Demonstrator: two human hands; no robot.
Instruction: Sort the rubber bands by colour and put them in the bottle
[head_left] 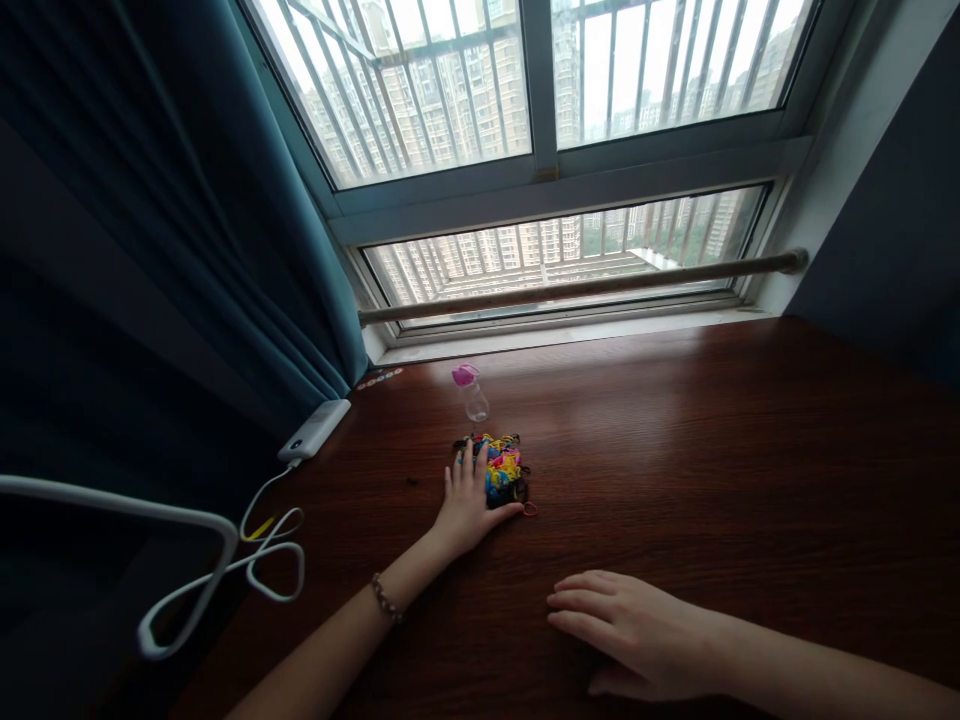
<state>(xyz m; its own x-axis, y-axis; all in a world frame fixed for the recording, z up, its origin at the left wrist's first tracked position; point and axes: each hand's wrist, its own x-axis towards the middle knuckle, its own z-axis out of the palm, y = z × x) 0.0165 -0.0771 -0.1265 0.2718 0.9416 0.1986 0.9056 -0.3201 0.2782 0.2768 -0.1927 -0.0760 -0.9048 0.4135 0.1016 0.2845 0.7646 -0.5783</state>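
A pile of small colourful bands [504, 470], yellow, blue, pink and black, lies on the brown wooden table [675, 450]. My left hand [466, 505] rests against the pile's left side, fingers spread, partly covering it. One red band [530, 509] lies by my left thumb tip. Just behind the pile stands a small clear bottle [475, 402] with a pink top. My right hand [626, 630] is over the table nearer to me, to the right of the pile, with its fingers stretched out and nothing seen in it.
A white power strip [315, 430] with a looped white cable [277, 550] sits at the table's left edge, by a blue curtain [300, 300]. A yellow item [261, 529] lies near the cable. A rail [600, 287] crosses the window at the back.
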